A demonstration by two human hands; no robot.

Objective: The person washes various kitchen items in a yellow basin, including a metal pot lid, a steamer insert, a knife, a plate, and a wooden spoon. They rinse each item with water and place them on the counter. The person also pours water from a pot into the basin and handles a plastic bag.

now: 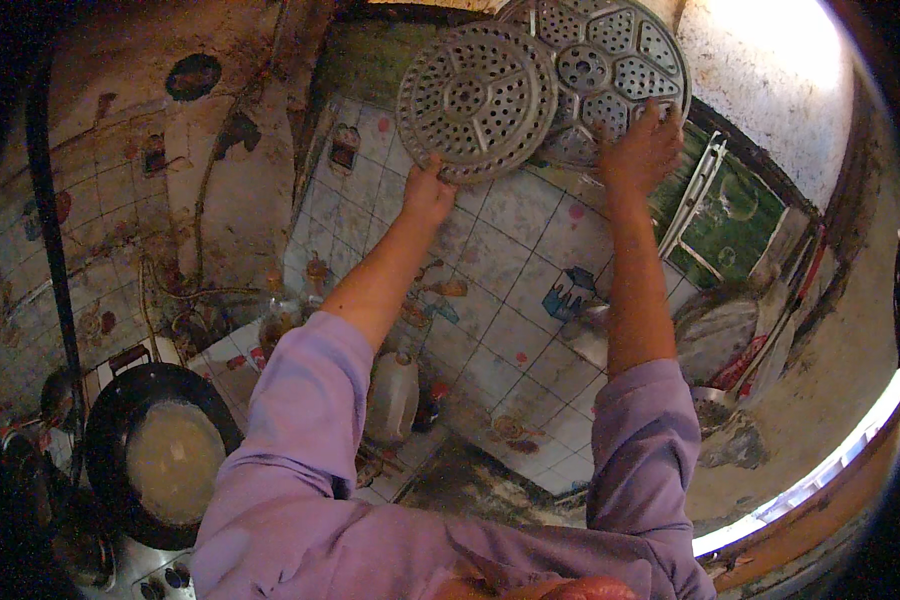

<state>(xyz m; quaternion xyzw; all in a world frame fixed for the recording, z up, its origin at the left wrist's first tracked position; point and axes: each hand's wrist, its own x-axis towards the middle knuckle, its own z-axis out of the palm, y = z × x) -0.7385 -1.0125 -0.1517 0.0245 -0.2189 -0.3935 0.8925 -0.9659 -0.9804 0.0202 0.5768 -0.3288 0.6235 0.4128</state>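
My left hand (429, 196) grips the lower rim of a round perforated metal steamer rack (476, 101), which is raised against the tiled wall. Partly behind it, to the right, is a larger perforated metal steamer plate (619, 71) with petal-shaped sections. My right hand (641, 146) is at that plate's lower right part, its fingers spread and blurred; whether they grip the plate I cannot tell. The two round plates overlap in view.
At the lower left a black wok (105, 450) holds pale liquid, above a stove (150, 574). Bottles, among them a whitish plastic jug (394, 397), stand by the tiled wall (495, 300). A skimmer (712, 397) and other long-handled utensils hang at the right.
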